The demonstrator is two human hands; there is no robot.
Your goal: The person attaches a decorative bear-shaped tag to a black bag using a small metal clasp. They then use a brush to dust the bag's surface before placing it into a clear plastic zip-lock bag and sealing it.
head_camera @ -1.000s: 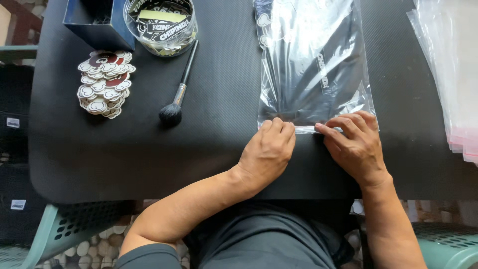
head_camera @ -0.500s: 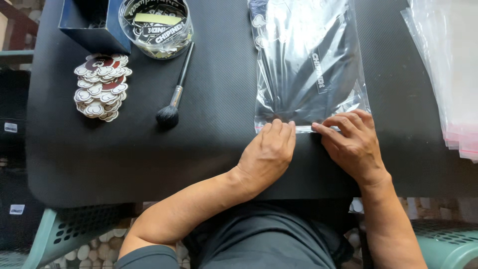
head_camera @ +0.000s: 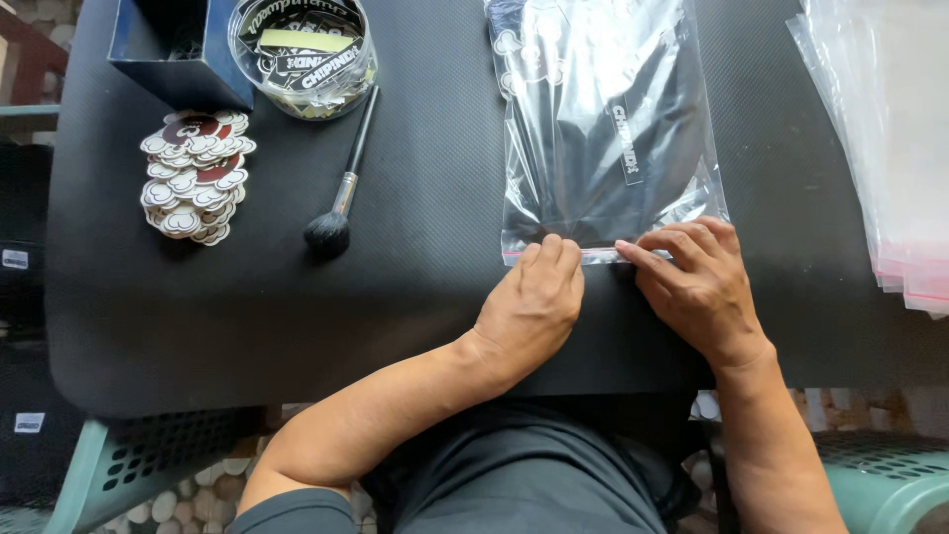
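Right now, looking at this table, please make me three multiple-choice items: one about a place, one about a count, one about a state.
1. Where does the makeup brush lie?
A. Between the stack of stickers and the clear bag
B. Inside the blue box
C. On the pile of empty bags

2. How many hands press on the clear bag's near edge?
A. None
B. One
C. Two

3. What is the state of the clear bag?
A. Empty
B. Filled with a dark folded garment
C. Crumpled into a ball

Answers:
1. A, the brush rests on the black table between them.
2. C, the left hand and the right hand both touch the edge.
3. B, dark cloth shows through the plastic, lying flat.
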